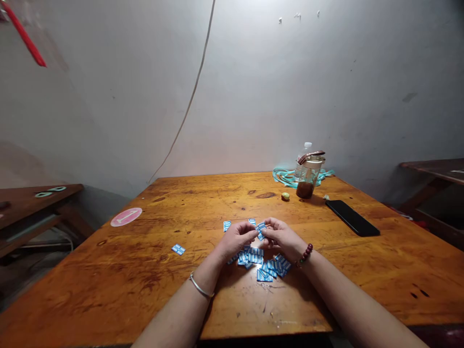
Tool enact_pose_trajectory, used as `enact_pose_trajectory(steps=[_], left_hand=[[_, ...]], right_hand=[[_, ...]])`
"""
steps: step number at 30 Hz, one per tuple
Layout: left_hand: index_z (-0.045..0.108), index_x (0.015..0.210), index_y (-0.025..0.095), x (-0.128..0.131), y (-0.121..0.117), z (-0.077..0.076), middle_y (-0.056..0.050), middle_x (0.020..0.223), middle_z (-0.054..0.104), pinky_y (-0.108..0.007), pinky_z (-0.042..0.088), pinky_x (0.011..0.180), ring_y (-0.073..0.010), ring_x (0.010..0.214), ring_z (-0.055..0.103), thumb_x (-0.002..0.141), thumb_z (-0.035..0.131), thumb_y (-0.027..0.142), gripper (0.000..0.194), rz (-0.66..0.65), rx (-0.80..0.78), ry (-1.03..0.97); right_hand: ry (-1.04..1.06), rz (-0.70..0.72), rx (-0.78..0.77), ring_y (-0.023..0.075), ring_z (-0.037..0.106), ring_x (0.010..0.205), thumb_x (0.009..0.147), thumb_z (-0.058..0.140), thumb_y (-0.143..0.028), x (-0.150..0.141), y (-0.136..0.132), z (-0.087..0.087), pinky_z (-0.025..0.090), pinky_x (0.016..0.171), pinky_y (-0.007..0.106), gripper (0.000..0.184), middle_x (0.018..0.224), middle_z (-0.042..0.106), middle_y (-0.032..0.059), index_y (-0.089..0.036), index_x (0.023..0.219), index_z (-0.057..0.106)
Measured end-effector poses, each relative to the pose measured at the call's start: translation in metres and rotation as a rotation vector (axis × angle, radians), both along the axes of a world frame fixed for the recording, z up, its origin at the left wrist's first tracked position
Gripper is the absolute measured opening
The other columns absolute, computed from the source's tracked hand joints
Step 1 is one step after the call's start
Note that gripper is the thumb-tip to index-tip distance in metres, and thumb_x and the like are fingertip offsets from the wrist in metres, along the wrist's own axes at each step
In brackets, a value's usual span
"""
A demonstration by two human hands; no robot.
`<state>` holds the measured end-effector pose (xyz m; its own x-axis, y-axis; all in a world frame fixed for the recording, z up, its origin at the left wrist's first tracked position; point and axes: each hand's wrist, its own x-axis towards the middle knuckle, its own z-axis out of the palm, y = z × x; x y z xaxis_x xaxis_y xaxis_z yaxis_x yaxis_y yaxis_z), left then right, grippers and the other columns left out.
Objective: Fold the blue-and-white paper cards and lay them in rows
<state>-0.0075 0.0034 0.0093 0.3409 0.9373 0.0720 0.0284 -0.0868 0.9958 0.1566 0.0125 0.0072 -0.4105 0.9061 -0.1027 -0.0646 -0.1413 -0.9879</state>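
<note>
My left hand (pixel 235 239) and my right hand (pixel 282 237) meet above the wooden table, their fingertips pinching a small blue-and-white printed piece (pixel 260 231) between them. Directly below the hands lies a loose heap of similar pieces (pixel 263 265), partly hidden by my palms. Two more pieces (pixel 226 225) (pixel 252 221) lie just beyond my fingers. Off to the left, a single piece (pixel 178 249) rests apart on the wood. The printing is too small to read.
A black phone (pixel 352 218) lies face down at right. Farther back stand a brown-filled bottle (pixel 308 176), a plastic bottle (pixel 302 154) and a teal cord (pixel 286 176). A pink round sticker (pixel 126 217) marks the table's left. Wooden benches (pixel 36 208) (pixel 435 171) flank it; a wall rises behind.
</note>
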Motion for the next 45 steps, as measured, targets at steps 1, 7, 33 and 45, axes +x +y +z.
enact_pose_trajectory(steps=[1, 7, 33, 45], left_hand=[[0.061, 0.078, 0.014, 0.001, 0.000, -0.001, 0.001, 0.065, 0.056, -0.019, 0.036, 0.051, -0.0072, 0.053, 0.046, 0.066, 0.060, 0.037, 0.026, -0.002, 0.011, 0.000], [0.056, 0.066, 0.013, 0.002, 0.002, -0.003, 0.004, 0.053, 0.050, -0.018, 0.030, 0.044, -0.0064, 0.046, 0.041, 0.065, 0.060, 0.036, 0.022, 0.119, -0.001, -0.017], [0.056, 0.069, 0.013, -0.003, 0.010, -0.010, 0.000, 0.060, 0.055, -0.019, 0.038, 0.050, -0.0079, 0.050, 0.050, 0.063, 0.062, 0.037, 0.025, 0.278, -0.091, -0.182], [0.055, 0.068, 0.013, -0.004, 0.010, -0.011, 0.000, 0.060, 0.056, -0.019, 0.038, 0.049, -0.0082, 0.050, 0.050, 0.063, 0.062, 0.036, 0.025, 0.302, -0.083, -0.157]], right_hand=[[0.021, -0.011, -0.012, 0.0055, 0.052, 0.046, 0.066, 0.060, -0.034, -0.001, -0.001, 0.001, 0.043, 0.048, 0.019, 0.028, 0.061, 0.053, -0.0064, -0.020, 0.084, 0.043], [-0.110, -0.039, 0.020, 0.0070, 0.051, 0.042, 0.069, 0.055, -0.037, -0.008, -0.003, -0.003, 0.035, 0.037, 0.015, 0.023, 0.051, 0.050, -0.0064, -0.017, 0.074, 0.044], [-0.581, 0.138, 0.408, 0.0076, 0.046, 0.048, 0.071, 0.054, -0.029, -0.002, -0.003, -0.016, 0.035, 0.045, 0.018, 0.020, 0.059, 0.052, -0.0034, -0.017, 0.086, 0.053], [-0.842, 0.168, 0.708, 0.0114, 0.048, 0.064, 0.066, 0.055, -0.021, -0.007, -0.003, -0.021, 0.031, 0.055, 0.020, 0.008, 0.066, 0.057, 0.0007, -0.015, 0.065, 0.060]])
